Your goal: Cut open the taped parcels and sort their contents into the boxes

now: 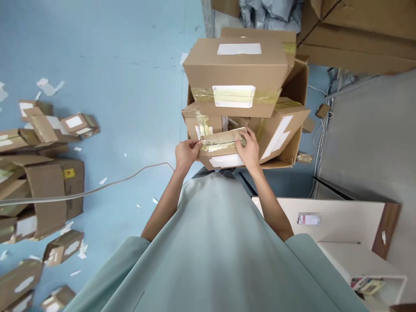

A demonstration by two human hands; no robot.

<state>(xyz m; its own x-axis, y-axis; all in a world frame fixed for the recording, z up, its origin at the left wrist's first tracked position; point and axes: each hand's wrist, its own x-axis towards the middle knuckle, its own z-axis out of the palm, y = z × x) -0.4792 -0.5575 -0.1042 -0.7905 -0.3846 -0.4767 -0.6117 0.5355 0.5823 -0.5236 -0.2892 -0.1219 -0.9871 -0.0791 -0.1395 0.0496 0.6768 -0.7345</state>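
A small taped cardboard box (222, 149) is in front of me, over the near edge of a large open carton (286, 158). My left hand (187, 154) is closed in a pinch at the box's left end, by the edge of the clear tape. At the right end, my right hand (248, 149) grips the box, with its fingers over the top corner. A white label (226, 161) shows on its near side. Behind it, a bigger box (234, 76) with two labels rests across the carton, and a labelled box (282, 125) leans at the right.
Boxes (45, 186) lie piled on the blue floor (130, 95) to the left, among paper scraps. A cord (113, 185) runs across there. To the right are a white desk (344, 216) with a phone-like item, and cables (321, 143). Large cartons (360, 39) stand at the back right.
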